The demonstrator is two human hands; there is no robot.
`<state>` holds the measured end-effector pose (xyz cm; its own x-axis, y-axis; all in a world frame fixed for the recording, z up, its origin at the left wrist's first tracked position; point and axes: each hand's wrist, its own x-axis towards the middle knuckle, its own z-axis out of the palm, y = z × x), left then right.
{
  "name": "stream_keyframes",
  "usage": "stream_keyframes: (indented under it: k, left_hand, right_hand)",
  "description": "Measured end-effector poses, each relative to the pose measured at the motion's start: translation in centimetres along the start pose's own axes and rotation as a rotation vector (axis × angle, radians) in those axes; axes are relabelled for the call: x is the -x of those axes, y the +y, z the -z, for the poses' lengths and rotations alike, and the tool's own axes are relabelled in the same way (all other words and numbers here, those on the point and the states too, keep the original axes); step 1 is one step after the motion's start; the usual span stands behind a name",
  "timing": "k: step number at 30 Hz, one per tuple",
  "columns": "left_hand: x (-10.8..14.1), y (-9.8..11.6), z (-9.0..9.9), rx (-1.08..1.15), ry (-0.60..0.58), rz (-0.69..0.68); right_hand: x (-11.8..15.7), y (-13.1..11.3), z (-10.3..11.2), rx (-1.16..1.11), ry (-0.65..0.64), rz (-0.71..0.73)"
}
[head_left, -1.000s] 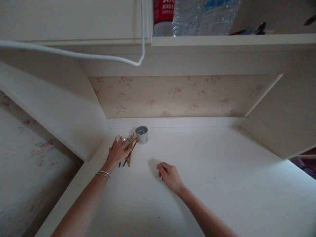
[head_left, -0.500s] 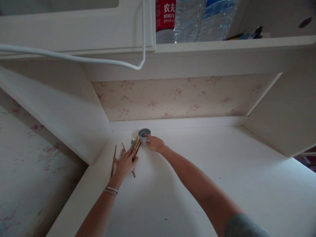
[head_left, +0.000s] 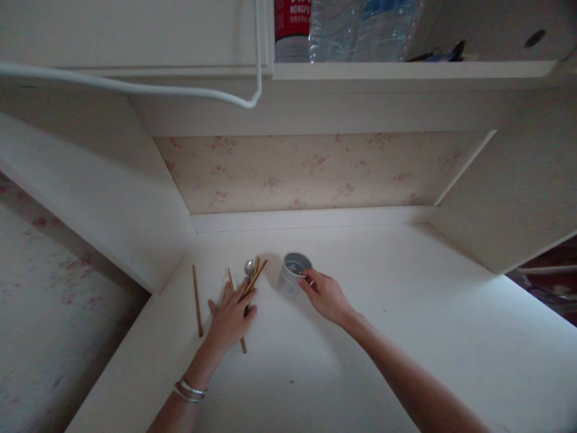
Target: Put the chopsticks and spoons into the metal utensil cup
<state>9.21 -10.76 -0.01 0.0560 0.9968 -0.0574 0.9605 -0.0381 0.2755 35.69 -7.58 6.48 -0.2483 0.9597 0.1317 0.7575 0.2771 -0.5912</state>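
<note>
My right hand [head_left: 327, 294] pinches the near right rim of a grey, round utensil holder [head_left: 288, 282] with drain holes in its bottom. It stands tilted slightly, its mouth facing up. To its left, my left hand [head_left: 232, 316] lies over several wooden chopsticks [head_left: 258, 276] and a metal spoon [head_left: 249, 266] on the white surface. Its fingers are stretched and spread, with the thumb on the right side of the bunch. One chopstick [head_left: 244, 344] passes beneath this hand. Another chopstick [head_left: 197, 300] lies apart at the left.
The white countertop [head_left: 383, 349] runs between side panels, with a floral-papered wall [head_left: 288, 174] behind. Overhead, a shelf [head_left: 406, 70] holds plastic bottles [head_left: 336, 30] and a red-labelled bottle [head_left: 292, 27]. A white cable [head_left: 180, 91] hangs across the cabinet at upper left.
My right hand has drawn the utensil holder to the right and nearer, away from the chopsticks. My left hand has come clear of the leftmost chopstick. The view has shifted a little.
</note>
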Motion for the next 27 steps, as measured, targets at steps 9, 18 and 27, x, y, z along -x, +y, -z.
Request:
stream_keyframes:
  k: [9,18,27]
  left_hand:
    - [3.1,2.5,-0.9,0.039,-0.053,-0.04]
    - [2.2,0.4,-0.7,-0.01,-0.012,0.046]
    - [2.0,-0.5,-0.1,-0.005,0.104,0.021]
  right_hand:
    - [9.6,2.1,0.9,-0.157,0.086,-0.083]
    - [9.3,1.5,-0.1,-0.132,0.04,-0.062]
    - [10.3,1.9,-1.0,-0.229,0.083,-0.05]
